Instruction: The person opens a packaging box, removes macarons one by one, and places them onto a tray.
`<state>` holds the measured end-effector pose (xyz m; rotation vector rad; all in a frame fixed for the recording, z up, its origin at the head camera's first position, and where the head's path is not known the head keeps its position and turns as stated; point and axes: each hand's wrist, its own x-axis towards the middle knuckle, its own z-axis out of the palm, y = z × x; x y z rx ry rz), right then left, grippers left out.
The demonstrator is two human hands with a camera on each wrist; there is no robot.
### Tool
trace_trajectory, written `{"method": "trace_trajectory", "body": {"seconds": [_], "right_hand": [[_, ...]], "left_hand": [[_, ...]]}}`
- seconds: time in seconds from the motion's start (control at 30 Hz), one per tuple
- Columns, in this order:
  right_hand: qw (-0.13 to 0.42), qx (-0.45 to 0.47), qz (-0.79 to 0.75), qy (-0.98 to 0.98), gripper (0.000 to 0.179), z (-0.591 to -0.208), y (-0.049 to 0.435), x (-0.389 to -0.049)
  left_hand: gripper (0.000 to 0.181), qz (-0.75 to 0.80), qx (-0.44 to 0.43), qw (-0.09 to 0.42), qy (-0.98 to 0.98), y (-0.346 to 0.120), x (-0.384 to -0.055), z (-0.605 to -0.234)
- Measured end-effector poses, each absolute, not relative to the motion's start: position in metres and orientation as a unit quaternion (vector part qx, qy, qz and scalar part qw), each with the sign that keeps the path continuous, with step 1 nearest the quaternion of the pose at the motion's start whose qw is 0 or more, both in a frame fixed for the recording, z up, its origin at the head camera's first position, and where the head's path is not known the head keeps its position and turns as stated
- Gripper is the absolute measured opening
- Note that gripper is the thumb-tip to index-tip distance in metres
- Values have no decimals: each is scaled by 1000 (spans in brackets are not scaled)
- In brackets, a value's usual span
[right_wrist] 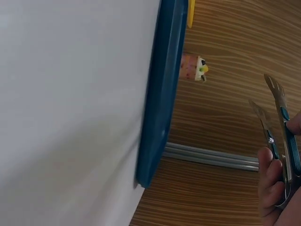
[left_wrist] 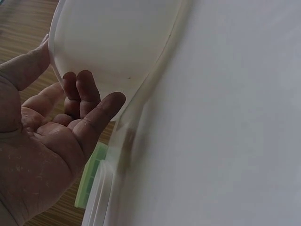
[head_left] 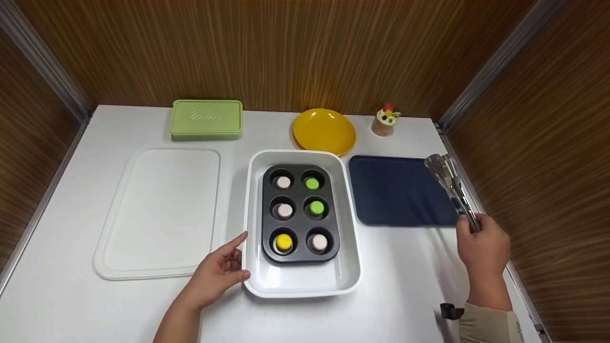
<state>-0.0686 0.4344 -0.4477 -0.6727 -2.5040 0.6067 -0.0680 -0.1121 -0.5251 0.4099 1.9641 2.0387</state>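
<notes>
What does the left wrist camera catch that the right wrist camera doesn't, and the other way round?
Only the left wrist view shows the left hand with fingers against the white tub, plus slivers of the green box and flat white tray.

Only the right wrist view shows the right hand holding the metal tongs, the blue tray, the dessert cup, a bit of yellow plate and a metal rail.

Both share the white tabletop and brown wood-grain wall.
</notes>
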Motion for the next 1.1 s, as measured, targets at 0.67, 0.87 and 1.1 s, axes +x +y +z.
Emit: {"method": "trace_trajectory", "body": {"seconds": [0.67,0.87,1.1], "right_hand": [[368,-113,198,-902,29,-425,396,-56],[408,-60,178,-894,29,-423,388,-56],[432,-14,153,-889,27,-420,374,-58]], "left_hand": [[85,706,130,149,680,-112,-67,-524],[85,704,134,148,682,-112,-68,-524],[85,701,130,149,686,-112,-68,-524]]}}
